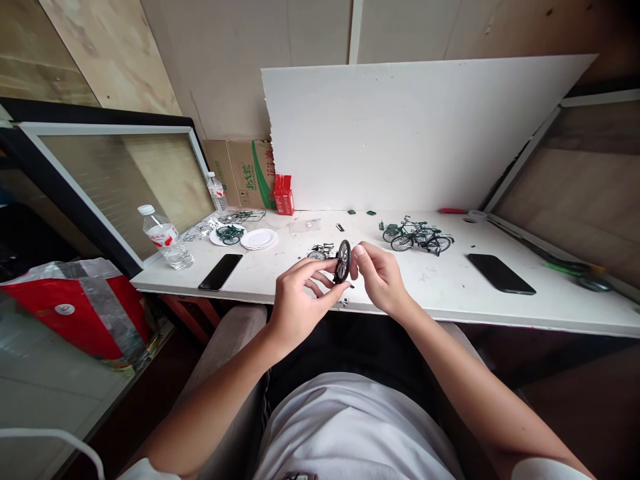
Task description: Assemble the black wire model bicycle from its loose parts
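Note:
A small black spoked model bicycle wheel (343, 261), with dark parts attached at its side, stands upright above the table's front edge. My left hand (304, 293) grips it between thumb and fingers. Just to its right, my right hand (377, 273) is closed in a pinch close to the rim; whatever sits between those fingertips is hidden. Behind my left fingers lie small black model pieces (320, 251). Two assembled model bicycles, a black one (423, 240) and a green one (397, 230), stand on the table to the right.
Two phones, left (221, 272) and right (502, 273), lie on the white table (450, 300). At left are a water bottle (165, 237), a white plate (259, 239) and another plate with green parts (230, 233). A cardboard box (245, 173) and red carton (284, 195) stand behind.

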{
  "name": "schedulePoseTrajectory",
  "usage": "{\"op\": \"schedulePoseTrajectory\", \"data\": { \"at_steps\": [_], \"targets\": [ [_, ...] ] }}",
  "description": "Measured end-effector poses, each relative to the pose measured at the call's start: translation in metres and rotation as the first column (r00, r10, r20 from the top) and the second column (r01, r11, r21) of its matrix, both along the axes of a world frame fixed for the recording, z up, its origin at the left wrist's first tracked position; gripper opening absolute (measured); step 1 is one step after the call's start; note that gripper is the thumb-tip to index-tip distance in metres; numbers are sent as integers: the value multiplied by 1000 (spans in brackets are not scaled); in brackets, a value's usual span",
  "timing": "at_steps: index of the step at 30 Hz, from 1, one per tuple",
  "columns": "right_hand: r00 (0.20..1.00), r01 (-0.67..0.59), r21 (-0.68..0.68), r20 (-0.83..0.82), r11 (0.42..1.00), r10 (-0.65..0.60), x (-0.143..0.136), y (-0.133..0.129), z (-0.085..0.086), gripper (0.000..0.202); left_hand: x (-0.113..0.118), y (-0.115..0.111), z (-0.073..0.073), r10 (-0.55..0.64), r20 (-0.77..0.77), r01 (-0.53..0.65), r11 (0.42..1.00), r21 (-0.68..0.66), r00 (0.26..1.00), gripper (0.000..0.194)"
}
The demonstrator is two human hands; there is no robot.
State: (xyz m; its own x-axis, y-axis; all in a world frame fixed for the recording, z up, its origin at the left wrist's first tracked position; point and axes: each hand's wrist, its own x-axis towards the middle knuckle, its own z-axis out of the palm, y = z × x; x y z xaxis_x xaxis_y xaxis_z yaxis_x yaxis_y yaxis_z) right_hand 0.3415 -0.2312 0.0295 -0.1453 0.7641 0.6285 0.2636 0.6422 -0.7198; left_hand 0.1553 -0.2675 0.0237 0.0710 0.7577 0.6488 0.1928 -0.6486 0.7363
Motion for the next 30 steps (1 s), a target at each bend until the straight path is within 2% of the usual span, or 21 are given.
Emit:
{"op": "schedulePoseTrajectory", "data": {
  "at_steps": [4, 8, 11, 25, 28, 30],
  "targets": [
    [991, -45, 70, 127, 997, 36, 13, -1, 12, 33, -3, 2, 2, 15, 13, -15, 1000, -20, 1000, 33],
    [958, -73, 105, 285, 992, 40, 18, -3, 16, 26, -4, 4, 2, 21, 3, -21, 999, -32, 1000, 33],
    [941, -71, 110, 338, 991, 30, 17, -4, 16, 23, -4, 5, 1, 16, -6, -16, 999, -38, 1000, 33],
    [945, -114, 215, 324, 970, 39, 18, 3, 11, 25, -4, 5, 2, -21, -31, 20, 999, -32, 999, 31],
    [951, -109, 199, 305, 974, 44, 16, 3, 12, 32, -4, 3, 3, -10, -33, 9, 999, -37, 999, 31],
    [957, -106, 140, 282, 984, 63, 15, 2, 11, 39, -4, 3, 2, -7, -35, 6, 999, -37, 999, 32]
  ]
}}
